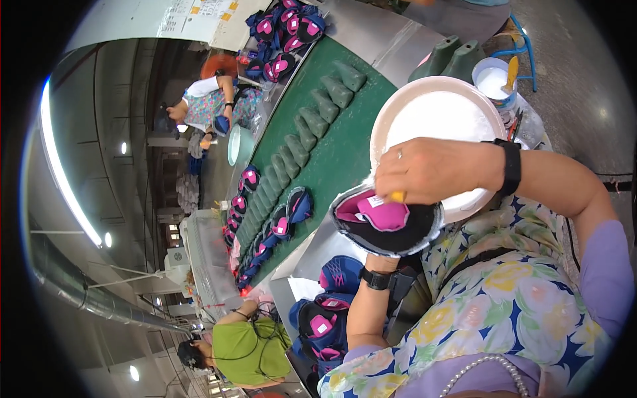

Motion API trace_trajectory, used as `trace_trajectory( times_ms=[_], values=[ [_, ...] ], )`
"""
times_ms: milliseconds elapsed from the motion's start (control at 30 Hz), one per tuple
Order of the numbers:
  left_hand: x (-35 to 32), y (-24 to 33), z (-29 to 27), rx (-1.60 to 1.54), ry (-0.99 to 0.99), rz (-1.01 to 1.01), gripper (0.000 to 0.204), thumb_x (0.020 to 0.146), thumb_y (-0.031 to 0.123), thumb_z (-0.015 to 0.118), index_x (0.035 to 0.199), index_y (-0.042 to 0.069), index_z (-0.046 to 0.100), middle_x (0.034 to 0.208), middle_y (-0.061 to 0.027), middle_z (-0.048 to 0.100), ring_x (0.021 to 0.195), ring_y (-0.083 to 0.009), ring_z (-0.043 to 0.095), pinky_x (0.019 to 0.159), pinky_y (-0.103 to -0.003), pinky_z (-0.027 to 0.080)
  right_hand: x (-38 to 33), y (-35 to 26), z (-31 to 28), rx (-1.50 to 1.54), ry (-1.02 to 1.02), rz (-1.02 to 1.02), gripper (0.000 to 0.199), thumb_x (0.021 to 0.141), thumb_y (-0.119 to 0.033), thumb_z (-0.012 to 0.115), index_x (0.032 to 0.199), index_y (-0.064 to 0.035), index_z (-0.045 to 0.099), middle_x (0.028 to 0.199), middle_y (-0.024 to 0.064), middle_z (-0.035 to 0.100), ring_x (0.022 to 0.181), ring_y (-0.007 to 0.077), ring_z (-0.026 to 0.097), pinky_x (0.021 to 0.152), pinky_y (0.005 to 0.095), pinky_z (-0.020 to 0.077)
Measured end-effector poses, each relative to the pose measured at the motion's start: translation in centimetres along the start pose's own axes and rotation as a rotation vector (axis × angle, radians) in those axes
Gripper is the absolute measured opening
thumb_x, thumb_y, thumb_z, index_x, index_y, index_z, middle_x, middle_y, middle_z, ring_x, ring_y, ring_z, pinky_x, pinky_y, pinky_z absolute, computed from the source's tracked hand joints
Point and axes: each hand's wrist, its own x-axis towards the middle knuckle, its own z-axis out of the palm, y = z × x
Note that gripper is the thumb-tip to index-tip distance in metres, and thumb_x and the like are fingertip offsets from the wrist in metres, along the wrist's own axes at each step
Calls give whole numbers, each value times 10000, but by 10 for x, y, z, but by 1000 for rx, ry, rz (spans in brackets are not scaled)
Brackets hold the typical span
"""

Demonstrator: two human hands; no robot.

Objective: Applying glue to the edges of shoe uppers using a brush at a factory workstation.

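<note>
My left hand [383,261] comes up from below, a black watch on its wrist, and holds a black and pink shoe upper [388,225] from underneath; the shoe hides most of its fingers. My right hand [434,171], with a black band on the wrist, is closed around a small yellow-handled brush [397,196] whose tip touches the pink lining at the shoe's opening. Right behind both hands sits a large white bowl [398,106] filled with white paste.
A green conveyor belt [345,159] carries a row of green shoe lasts [312,123] and navy-pink uppers [292,209]. More uppers are piled by my left elbow [328,312]. A small white tub [492,81] holds a yellow brush. Two other people work along the line.
</note>
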Motion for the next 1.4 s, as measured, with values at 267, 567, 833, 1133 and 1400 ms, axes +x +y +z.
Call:
trace_trajectory(
  times_ms=[267,567,833,1133,1400],
  values=[
    [-3,4,-9,-911,-186,63,498,1071,363,377,1485,86,357,1467,-144,477,1323,-286,500,1131,-452,414,-8,4,-18,230,-106,484,162,905,-178,664,891,-31,599,816,128,661,752,315,659,690,382,516],
    [-2,19,-28,-535,-80,239,521,1065,386,395,1490,87,353,1455,-140,487,1283,-295,535,1097,-459,446,-4,-5,-30,312,102,408,146,894,-156,679,934,-45,593,903,129,668,835,298,654,729,377,487],
    [4,31,-47,-725,-181,348,543,1060,407,410,1494,87,350,1444,-136,495,1248,-302,566,1067,-465,474,-30,-15,-38,172,-68,487,131,889,-114,687,955,-43,599,875,115,677,823,273,670,754,361,508],
    [-13,-22,-104,198,584,524,508,1031,311,494,1470,98,355,1359,-121,522,1199,-268,575,999,-433,501,-28,-48,16,471,127,522,160,875,-142,721,966,-60,617,875,100,668,791,277,654,729,339,512],
    [-6,-40,-218,12,769,460,327,978,193,597,1272,94,493,1015,-76,637,850,-185,635,674,-319,524,-42,-3,-36,176,266,851,84,912,-45,661,962,-17,600,909,51,630,896,143,617,798,281,485]
  ],
)
